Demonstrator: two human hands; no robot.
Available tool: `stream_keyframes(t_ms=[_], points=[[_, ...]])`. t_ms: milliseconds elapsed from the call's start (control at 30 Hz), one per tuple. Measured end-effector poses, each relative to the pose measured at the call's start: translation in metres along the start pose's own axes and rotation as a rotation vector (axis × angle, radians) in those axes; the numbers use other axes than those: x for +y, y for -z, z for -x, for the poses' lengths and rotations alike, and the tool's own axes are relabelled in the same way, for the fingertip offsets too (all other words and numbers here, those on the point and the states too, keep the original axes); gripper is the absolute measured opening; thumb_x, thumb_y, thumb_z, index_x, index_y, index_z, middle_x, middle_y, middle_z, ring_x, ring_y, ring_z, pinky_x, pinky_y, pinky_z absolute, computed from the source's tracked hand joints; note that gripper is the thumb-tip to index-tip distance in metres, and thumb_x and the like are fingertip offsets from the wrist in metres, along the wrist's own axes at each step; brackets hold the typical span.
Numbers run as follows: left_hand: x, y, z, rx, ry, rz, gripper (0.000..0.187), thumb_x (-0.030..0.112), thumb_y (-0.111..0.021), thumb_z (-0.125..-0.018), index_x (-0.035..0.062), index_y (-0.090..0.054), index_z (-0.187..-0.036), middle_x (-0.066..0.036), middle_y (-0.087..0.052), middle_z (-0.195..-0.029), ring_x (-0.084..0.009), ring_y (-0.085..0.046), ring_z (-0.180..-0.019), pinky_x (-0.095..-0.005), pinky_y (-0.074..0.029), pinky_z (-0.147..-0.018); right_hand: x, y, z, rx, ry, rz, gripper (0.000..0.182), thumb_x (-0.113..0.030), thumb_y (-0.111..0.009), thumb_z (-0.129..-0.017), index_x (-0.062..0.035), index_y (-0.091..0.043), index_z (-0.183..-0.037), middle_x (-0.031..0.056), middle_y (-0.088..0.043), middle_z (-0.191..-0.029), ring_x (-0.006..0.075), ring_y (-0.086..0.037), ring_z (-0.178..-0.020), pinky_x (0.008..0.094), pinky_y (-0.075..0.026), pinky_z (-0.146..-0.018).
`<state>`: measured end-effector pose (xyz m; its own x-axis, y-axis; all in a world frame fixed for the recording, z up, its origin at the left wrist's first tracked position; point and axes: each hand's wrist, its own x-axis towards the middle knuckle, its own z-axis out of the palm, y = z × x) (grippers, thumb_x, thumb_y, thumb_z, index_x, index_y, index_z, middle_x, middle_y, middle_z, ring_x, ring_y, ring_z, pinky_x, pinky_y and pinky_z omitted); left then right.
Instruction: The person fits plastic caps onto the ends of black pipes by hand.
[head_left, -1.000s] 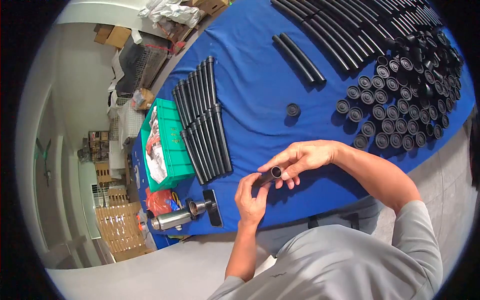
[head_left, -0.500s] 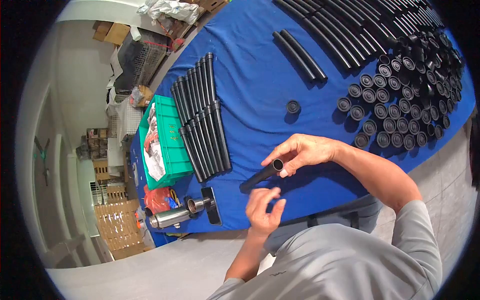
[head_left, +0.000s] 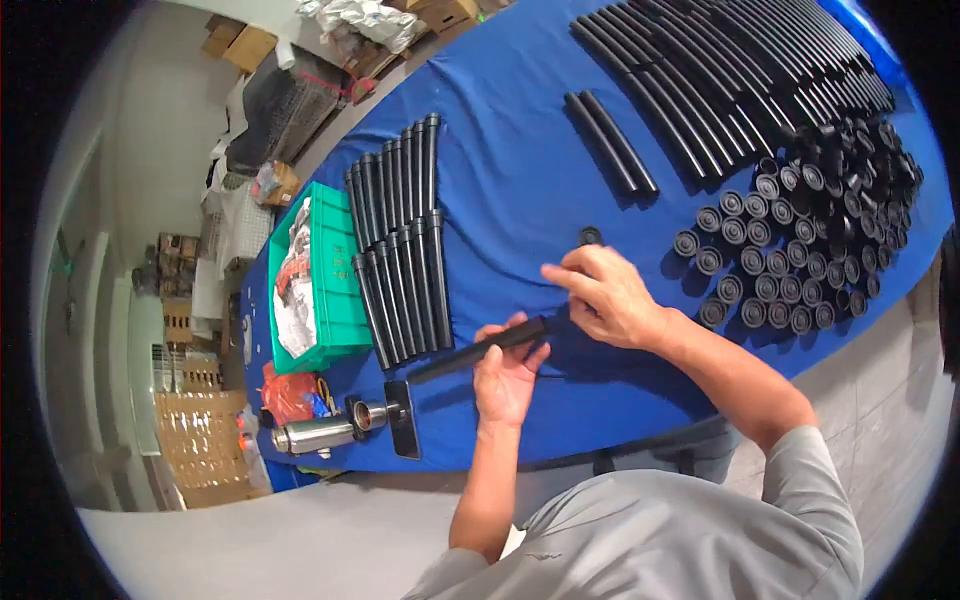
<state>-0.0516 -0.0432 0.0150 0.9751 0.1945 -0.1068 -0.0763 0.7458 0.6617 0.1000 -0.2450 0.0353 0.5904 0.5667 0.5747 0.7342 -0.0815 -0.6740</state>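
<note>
My left hand [head_left: 505,385] is closed around a black plastic tube [head_left: 455,358]. The tube slants from beside the phone up to its near end, just past my fingertips. To the right of that end, my right hand [head_left: 612,300] hovers over the blue cloth with its index finger stretched out and nothing visible in it. Just beyond its knuckles lies a single round black cap [head_left: 590,236], partly covered by the hand. Capped black tubes [head_left: 405,240] lie in two rows on the left.
Many round black caps [head_left: 765,262] crowd the right side. Behind them lie rows of bare tubes [head_left: 690,85], with two separate tubes [head_left: 612,145] nearer. A green crate [head_left: 340,290], a steel flask [head_left: 318,434] and a phone [head_left: 403,420] stand at the left of the blue-covered table [head_left: 500,150].
The tube has passed from my right hand to my left, which has closed around it. My right hand has let go and moved up toward the single cap.
</note>
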Motion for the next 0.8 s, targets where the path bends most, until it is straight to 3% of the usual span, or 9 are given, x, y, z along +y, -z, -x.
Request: stream_keyframes(t_ms=[33,67,100,233,400,533,633,700,800], points=[[0.003,-0.006,-0.008,0.006,-0.061,-0.058,0.026,0.019,-0.062,-0.100,0.0141,-0.059,-0.125,-0.018,-0.061,-0.139,-0.0374,-0.060,-0.127,-0.0534,-0.057,-0.100,0.000,-0.004,-0.002,0.166,0.132,0.262,0.060,-0.001,-0.067,-0.073,-0.0068,-0.060,-0.133,0.0189,-0.061,-0.121,0.0340,-0.063,-0.107,0.0470,-0.050,-0.090],[0.005,-0.012,-0.015,0.042,-0.103,-0.111,0.021,0.016,-0.059,-0.100,0.0124,-0.057,-0.121,-0.022,-0.063,-0.132,-0.0411,-0.062,-0.124,-0.0557,-0.055,-0.103,0.000,-0.008,-0.005,0.186,0.072,0.373,0.061,-0.001,-0.064,-0.076,-0.0072,-0.057,-0.136,0.0203,-0.055,-0.134,0.0401,-0.056,-0.121,0.0530,-0.043,-0.101],[0.006,-0.010,-0.024,0.028,-0.093,-0.141,0.021,0.016,-0.060,-0.100,0.0122,-0.056,-0.121,-0.023,-0.063,-0.132,-0.0417,-0.062,-0.124,-0.0559,-0.055,-0.102,0.002,-0.010,-0.007,0.188,0.012,0.512,0.061,-0.001,-0.062,-0.079,-0.0074,-0.055,-0.139,0.0229,-0.051,-0.142,0.0409,-0.052,-0.129,0.0536,-0.041,-0.107],[0.004,-0.001,-0.042,0.009,-0.069,-0.186,0.023,0.017,-0.062,-0.100,0.0120,-0.052,-0.120,-0.026,-0.064,-0.127,-0.0427,-0.064,-0.121,-0.0550,-0.059,-0.097,0.018,-0.020,0.000,-0.025,-0.149,0.656,0.066,0.002,-0.060,-0.081,-0.0079,-0.051,-0.146,0.0258,-0.040,-0.154,0.0430,-0.040,-0.141,0.0541,-0.034,-0.115],[0.000,-0.002,-0.054,-0.056,-0.041,-0.099,0.042,-0.002,-0.073,-0.090,0.0143,-0.051,-0.122,-0.023,-0.068,-0.121,-0.0401,-0.066,-0.118,-0.0493,-0.062,-0.094,0.015,-0.016,0.000,-0.125,-0.222,0.635,0.052,0.007,-0.058,-0.080,-0.0042,-0.062,-0.131,0.0218,-0.052,-0.138,0.0391,-0.053,-0.124,0.0491,-0.044,-0.105],[-0.006,-0.012,-0.069,-0.054,-0.087,-0.012,0.043,-0.004,-0.071,-0.090,0.0134,-0.051,-0.123,-0.022,-0.068,-0.120,-0.0395,-0.067,-0.115,-0.0481,-0.063,-0.093,0.016,-0.015,-0.003,0.017,-0.172,0.341,0.047,0.008,-0.062,-0.084,-0.0017,-0.060,-0.129,0.0230,-0.057,-0.127,0.0403,-0.060,-0.112,0.0454,-0.052,-0.093],[-0.011,-0.017,-0.088,-0.051,-0.127,0.036,0.043,-0.002,-0.071,-0.090,0.0135,-0.050,-0.124,-0.022,-0.069,-0.119,-0.0396,-0.067,-0.114,-0.0472,-0.064,-0.091,0.012,-0.012,-0.002,-0.043,-0.515,-0.210,0.046,0.002,-0.072,-0.085,-0.0003,-0.058,-0.129,0.0133,-0.063,-0.115,0.0213,-0.064,-0.098,0.0324,-0.053,-0.084],[-0.009,-0.016,-0.089,-0.023,-0.118,0.017,0.041,-0.001,-0.072,-0.090,0.0134,-0.050,-0.123,-0.023,-0.068,-0.119,-0.0392,-0.067,-0.115,-0.0469,-0.064,-0.091,0.013,-0.015,-0.003,-0.034,-0.758,-0.638,0.046,-0.001,-0.076,-0.086,-0.0010,-0.058,-0.128,0.0062,-0.063,-0.112,0.0118,-0.060,-0.096,0.0268,-0.051,-0.082],[-0.008,-0.016,-0.090,0.005,-0.129,0.019,0.040,0.002,-0.072,-0.091,0.0132,-0.050,-0.122,-0.022,-0.068,-0.118,-0.0387,-0.067,-0.115,-0.0469,-0.064,-0.092,0.010,-0.016,-0.006,-0.030,-0.761,-0.748,0.044,-0.002,-0.070,-0.093,0.0012,-0.053,-0.133,0.0050,-0.062,-0.113,0.0103,-0.061,-0.100,0.0272,-0.052,-0.088]])
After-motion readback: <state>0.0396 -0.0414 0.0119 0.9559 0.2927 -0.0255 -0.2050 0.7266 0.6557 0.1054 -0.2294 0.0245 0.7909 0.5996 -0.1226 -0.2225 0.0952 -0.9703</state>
